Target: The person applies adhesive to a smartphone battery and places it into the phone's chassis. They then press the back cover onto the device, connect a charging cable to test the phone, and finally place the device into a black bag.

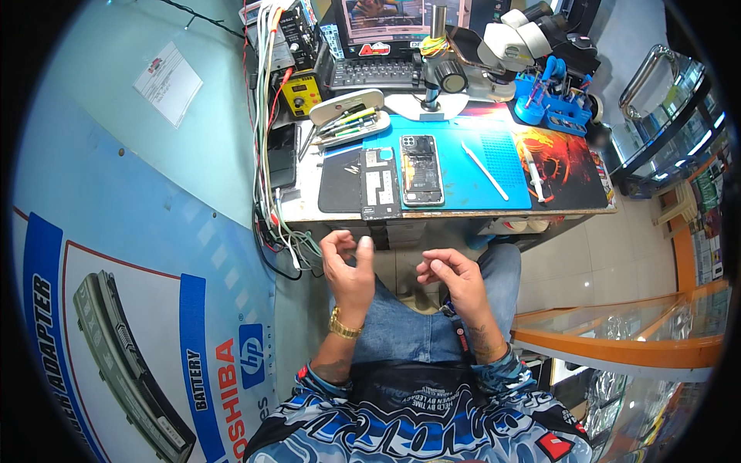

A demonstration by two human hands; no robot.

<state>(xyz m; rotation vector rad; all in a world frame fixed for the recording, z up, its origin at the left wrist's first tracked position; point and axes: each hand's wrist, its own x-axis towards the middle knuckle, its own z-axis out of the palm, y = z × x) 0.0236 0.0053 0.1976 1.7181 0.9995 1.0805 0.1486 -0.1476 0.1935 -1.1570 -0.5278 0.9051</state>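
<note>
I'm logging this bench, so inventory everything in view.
Flat rectangular mat: 1, blue, bench centre
Rectangular phone: 1, dark, on mat
Thin rectangular panel: 1, black-grey, left of phone
Slim rod: 1, white, on mat
Plastic syringe: 1, whitish, right of mat
Open case: 1, pale, back left
Keyboard: 1, black, back centre
Microscope: 1, white, back right
Tool holder: 1, blue, right rear
Thin cables: several, mixed colours, bench's left
Printed wall panelling: count unclear, blue-white, left
Left hand, right hand: 2, bare, over lap
</note>
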